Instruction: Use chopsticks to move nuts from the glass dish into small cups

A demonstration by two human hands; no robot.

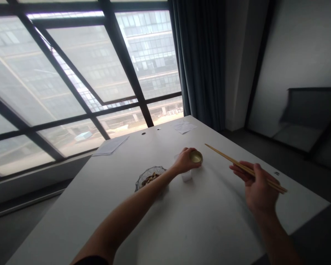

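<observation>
My left hand (184,161) reaches across the table with its fingers wrapped round a small round cup (195,157), whose pale yellowish inside faces me. Under that hand stands a whitish translucent cup (187,176), partly hidden. Left of it is a clear glass bowl (138,184) with a wavy rim. Brown pieces (151,178), perhaps nuts, lie in the bowl, and my left forearm covers part of it. On the right, my right hand (260,187) grips a pair of wooden chopsticks (228,158) above the table, tips pointing to the upper left.
The white table (204,221) runs back to a window wall. Stacked papers (110,146) lie at its far left edge, and thin white sheets (184,127) at the far end. A dark curtain (201,66) hangs behind it. The table's right edge drops to a dark floor.
</observation>
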